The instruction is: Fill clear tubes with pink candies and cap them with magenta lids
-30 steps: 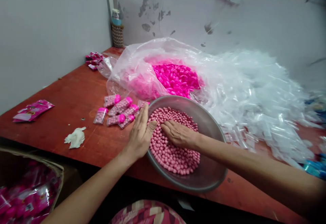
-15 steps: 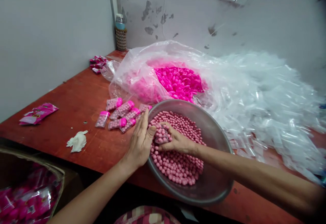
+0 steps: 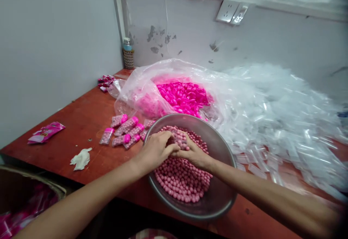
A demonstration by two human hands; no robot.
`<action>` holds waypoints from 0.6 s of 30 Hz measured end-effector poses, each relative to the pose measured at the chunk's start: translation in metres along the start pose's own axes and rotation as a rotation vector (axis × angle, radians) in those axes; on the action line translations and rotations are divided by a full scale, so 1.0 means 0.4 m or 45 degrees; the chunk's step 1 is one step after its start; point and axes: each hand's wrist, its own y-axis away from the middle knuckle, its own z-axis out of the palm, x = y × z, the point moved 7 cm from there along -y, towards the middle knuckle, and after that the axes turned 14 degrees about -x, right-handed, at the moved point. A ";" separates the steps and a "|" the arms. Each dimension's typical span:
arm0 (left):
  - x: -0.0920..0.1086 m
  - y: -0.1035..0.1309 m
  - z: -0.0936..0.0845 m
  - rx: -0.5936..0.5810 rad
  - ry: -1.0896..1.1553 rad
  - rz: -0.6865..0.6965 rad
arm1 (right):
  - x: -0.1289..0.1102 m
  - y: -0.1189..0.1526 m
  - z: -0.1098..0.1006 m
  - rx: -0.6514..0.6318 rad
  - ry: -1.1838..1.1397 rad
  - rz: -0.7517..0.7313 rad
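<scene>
Over a metal bowl (image 3: pixel 221 199) of round pink candy-like balls (image 3: pixel 182 181), both hands meet at a small clear plastic container (image 3: pixel 179 138). Pink balls fill it, and I see no cap on it. My right hand (image 3: pixel 197 156) is wrapped around its right side. From the left, my left hand (image 3: pixel 157 147) curls its fingers and thumb against the container. Its lower part is hidden by the hands. Left of the bowl, several filled containers with pink caps (image 3: pixel 126 126) lie on the red table (image 3: pixel 100 159).
Behind the bowl lies a clear bag (image 3: pixel 136 87) of bright pink caps (image 3: pixel 185 96). A large heap of clear empty containers (image 3: pixel 272 105) spreads to the right. Pink packets (image 3: pixel 46 132) and a crumpled white scrap (image 3: pixel 81 158) are at left. A cardboard box (image 3: pixel 61 192) stands lower left.
My left hand, flat with straight fingers beside the container before, has moved right and curled onto it. The right hand still holds it. The camera view has tilted up slightly.
</scene>
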 end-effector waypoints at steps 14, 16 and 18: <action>-0.013 -0.195 0.089 -0.314 -0.263 -0.159 | 0.129 -0.031 -0.123 0.294 0.242 0.138; -0.021 -0.196 0.085 -0.288 -0.189 -0.123 | 0.125 -0.019 -0.136 0.309 0.287 0.181; -0.032 -0.192 0.072 -0.252 -0.093 -0.093 | 0.105 0.002 -0.152 0.329 0.343 0.207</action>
